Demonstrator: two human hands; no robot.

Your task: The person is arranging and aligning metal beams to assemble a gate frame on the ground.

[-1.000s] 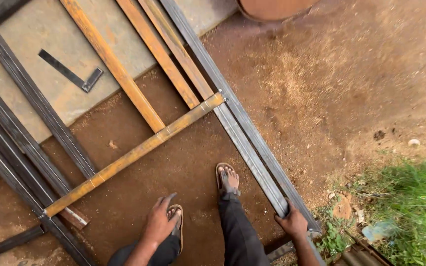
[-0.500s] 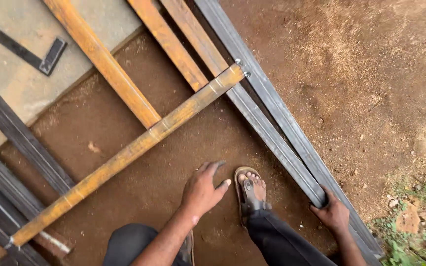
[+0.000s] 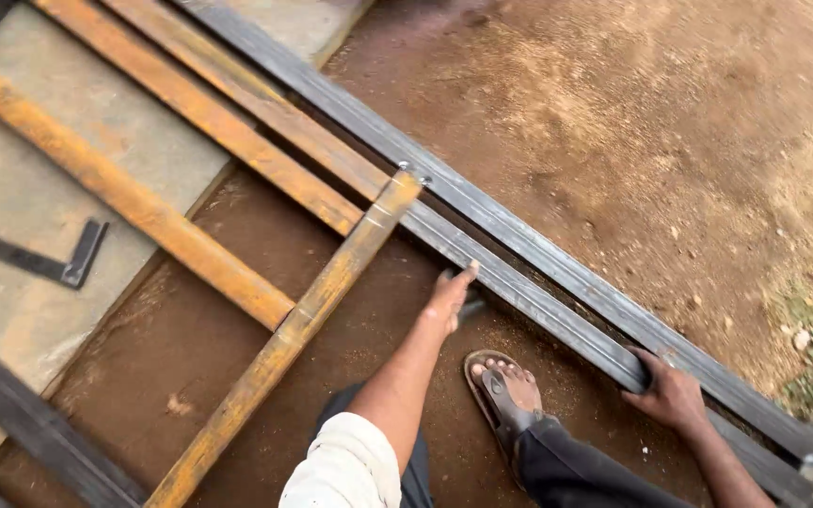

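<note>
Long grey steel channel (image 3: 519, 249), dull mill finish with raised edges, lies diagonally on packed red-brown dirt ground (image 3: 689, 122), beside rusted orange rectangular tubes (image 3: 284, 334). Right hand (image 3: 672, 395) curls closed over its near edge; left hand (image 3: 450, 297), fingers extended and holding nothing, touches the same edge. A sandalled foot (image 3: 505, 390) stands between.

One head camera, looking steeply down from above the person.

The view faces the ground in front of the body, from standing height bent forward, so the left hand (image 3: 449, 299) at the centre and the right hand (image 3: 672, 395) toward 4 o'clock are near. The grey steel bar (image 3: 519, 246) runs from 11 o'clock to 4 o'clock. There is only this one view, so nothing is shared.
</note>
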